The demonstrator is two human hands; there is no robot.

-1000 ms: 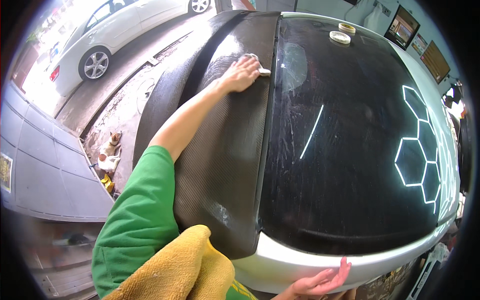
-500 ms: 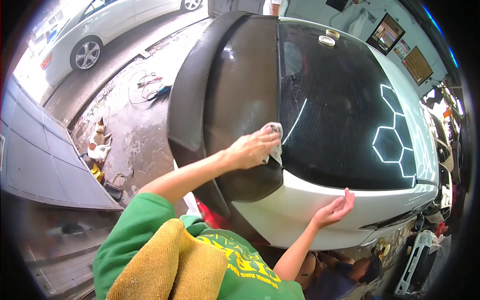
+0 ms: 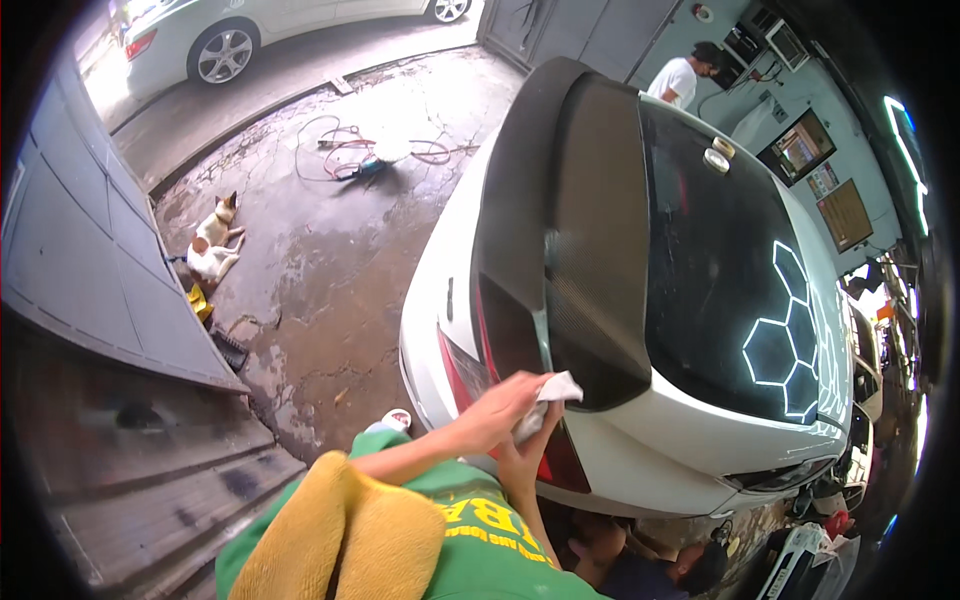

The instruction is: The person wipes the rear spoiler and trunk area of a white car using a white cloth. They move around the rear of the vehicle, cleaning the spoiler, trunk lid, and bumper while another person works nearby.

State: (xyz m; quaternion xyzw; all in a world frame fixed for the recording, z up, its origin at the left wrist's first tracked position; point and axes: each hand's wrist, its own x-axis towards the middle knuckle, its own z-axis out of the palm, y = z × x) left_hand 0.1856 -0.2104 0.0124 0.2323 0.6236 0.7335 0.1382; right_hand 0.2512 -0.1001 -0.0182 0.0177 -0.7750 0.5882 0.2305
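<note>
A crumpled white cloth point(image 3: 562, 388) is held between both my hands, close to the near corner of a white car's rear. My left hand point(image 3: 500, 408) grips it from the left, fingers closed. Just below, my right hand point(image 3: 522, 462) pinches it, its fingers partly hidden by the cloth. Beyond them are the car's dark, carbon-patterned trunk lid point(image 3: 598, 225) and its raised spoiler point(image 3: 512, 180). A red tail light point(image 3: 565, 458) shows beside my right hand. The black rear window point(image 3: 705, 250) reflects hexagonal lights.
Two tape rolls point(image 3: 717, 160) rest on the glass. A yellow-brown towel point(image 3: 335, 530) hangs over me. A dog point(image 3: 213, 245) lies by the grey gate point(image 3: 110, 240). Cables point(image 3: 350, 160) cross the floor. One person point(image 3: 678, 80) stands beyond the car; another point(image 3: 655, 560) is low at the right.
My left hand has drawn the cloth off the trunk lid, back toward me. My right hand, open and apart before, has come left and now holds the cloth too. The view has shifted left.
</note>
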